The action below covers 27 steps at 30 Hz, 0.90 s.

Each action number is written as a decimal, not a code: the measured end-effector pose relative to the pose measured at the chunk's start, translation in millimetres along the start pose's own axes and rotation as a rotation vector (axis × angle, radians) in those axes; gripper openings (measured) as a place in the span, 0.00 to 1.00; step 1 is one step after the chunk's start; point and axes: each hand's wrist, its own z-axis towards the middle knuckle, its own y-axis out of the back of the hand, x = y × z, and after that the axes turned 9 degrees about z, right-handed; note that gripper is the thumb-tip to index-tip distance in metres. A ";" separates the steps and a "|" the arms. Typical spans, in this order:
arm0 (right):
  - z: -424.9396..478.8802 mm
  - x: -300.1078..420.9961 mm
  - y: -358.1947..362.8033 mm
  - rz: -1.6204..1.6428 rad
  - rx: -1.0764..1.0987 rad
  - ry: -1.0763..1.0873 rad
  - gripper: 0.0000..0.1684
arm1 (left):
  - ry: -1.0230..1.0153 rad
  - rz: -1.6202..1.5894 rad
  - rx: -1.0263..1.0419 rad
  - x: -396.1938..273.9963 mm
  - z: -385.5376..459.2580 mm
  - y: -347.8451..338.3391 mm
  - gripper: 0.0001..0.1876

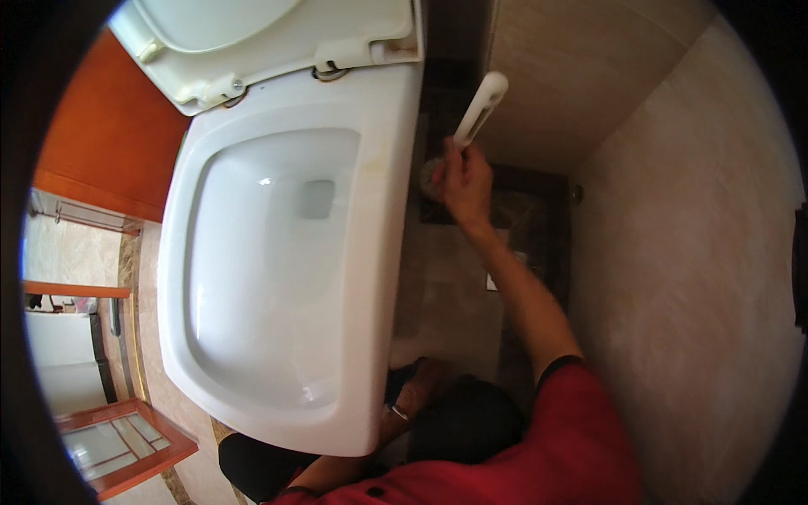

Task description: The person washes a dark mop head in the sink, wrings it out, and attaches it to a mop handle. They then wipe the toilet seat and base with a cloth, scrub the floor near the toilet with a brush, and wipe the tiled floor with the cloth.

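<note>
My right hand (pixel 464 183) is at the gap between the toilet and the wall, its fingers closed around the lower part of a white plastic handle (pixel 483 107). The handle tilts up and away, with a slot near its top. A round, whitish thing (pixel 432 177) shows beside my fingers; it is partly covered, and I cannot tell its kind. My left forearm passes below the front of the white ceramic toilet bowl (pixel 271 265). My left hand (pixel 429 379) lies in shadow near a band at the wrist, and its fingers are unclear. The toilet seat and lid (pixel 271 38) are raised.
A tiled wall (pixel 682 265) rises close at the right, with a small round metal fitting (pixel 577 194) low on it. A white square item (pixel 492 281) lies on the floor by my right forearm. An orange-brown wooden panel (pixel 101 132) and glazed wooden door (pixel 126 445) are at the left.
</note>
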 end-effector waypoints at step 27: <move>-267.1 -122.2 150.2 -0.362 0.214 -0.635 0.28 | 0.215 -0.533 -0.640 -84.7 130.5 133.5 0.15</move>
